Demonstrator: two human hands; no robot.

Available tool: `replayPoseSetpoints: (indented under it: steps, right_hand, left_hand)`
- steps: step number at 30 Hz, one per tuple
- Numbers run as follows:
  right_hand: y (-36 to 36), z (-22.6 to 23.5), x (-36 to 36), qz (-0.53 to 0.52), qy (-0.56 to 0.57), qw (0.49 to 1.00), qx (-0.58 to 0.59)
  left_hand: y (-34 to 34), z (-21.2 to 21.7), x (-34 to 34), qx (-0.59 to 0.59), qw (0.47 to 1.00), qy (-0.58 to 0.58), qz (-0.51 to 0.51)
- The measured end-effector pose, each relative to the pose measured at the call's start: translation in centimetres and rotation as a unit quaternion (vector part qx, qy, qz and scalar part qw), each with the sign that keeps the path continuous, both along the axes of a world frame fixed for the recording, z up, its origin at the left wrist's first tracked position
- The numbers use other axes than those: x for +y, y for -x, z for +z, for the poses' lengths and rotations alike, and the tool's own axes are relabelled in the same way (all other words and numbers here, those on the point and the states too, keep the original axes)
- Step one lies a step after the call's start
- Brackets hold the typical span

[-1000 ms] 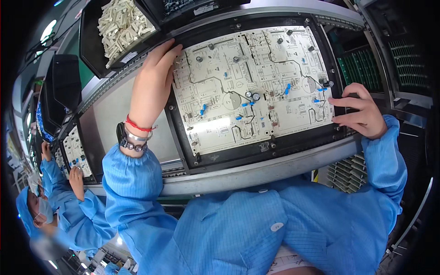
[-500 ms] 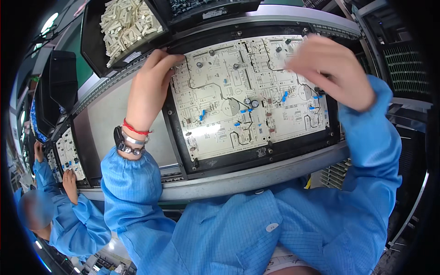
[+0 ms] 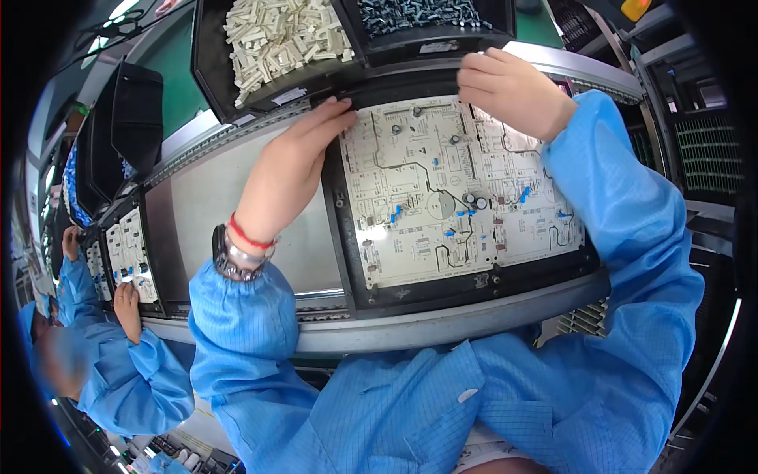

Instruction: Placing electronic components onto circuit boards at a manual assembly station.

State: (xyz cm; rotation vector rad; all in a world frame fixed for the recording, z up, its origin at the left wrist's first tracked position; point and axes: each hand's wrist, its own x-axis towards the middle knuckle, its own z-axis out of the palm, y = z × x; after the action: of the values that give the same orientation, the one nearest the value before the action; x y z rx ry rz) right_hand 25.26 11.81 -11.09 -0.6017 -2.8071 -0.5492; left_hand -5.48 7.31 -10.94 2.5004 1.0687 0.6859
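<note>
A white printed circuit board (image 3: 410,189), made of two matching halves, sits in a black frame (image 3: 426,294) in front of me. Blue parts, dark round capacitors and black lines stand out on its face. My left hand (image 3: 288,174) has its fingers stretched out onto the frame's far left corner, beside the board's edge. Over the far edge of the board, near where the halves meet, my right hand (image 3: 513,91) has its fingers bent together. Whatever those fingertips may hold is too small or hidden to make out. My right sleeve covers part of the right half.
Beyond the frame stand a black bin of cream-coloured parts (image 3: 288,43) and a black bin of small dark parts (image 3: 418,17). A metal rail (image 3: 410,320) runs along the near side. At left, a co-worker's hand (image 3: 126,308) is by another board (image 3: 130,253).
My right hand has moved left, from above the right half to the board's far edge near the middle. My left hand stays at the far left corner. The whole view has shifted.
</note>
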Motion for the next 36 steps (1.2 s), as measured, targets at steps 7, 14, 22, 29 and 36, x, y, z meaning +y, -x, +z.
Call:
replayPoseSetpoints:
  steps: [7, 14, 22, 29, 36]
  right_hand:
    - [3.2, 4.8, 1.2, 0.049, 0.107, 0.966, 0.231]
    - [5.6, 4.5, 6.4, -0.178, 0.223, 0.945, 0.157]
    - [4.3, 3.6, 7.1, -0.198, 0.181, 0.947, 0.177]
    - [5.3, 5.9, 2.6, 0.015, 0.34, 0.834, 0.435]
    - [6.0, 6.5, -3.6, -0.153, 0.38, 0.787, 0.461]
  left_hand:
    - [1.0, 4.5, 5.0, -0.095, 0.988, -0.106, 0.057]
    - [0.9, 1.7, 10.1, 0.074, 0.993, -0.087, 0.037]
    - [0.3, 3.6, 9.4, 0.182, 0.972, -0.064, 0.135]
    - [0.0, 4.9, 6.4, 0.051, 0.982, -0.132, 0.123]
    - [-0.5, 6.1, 2.0, -0.051, 0.965, -0.252, 0.045]
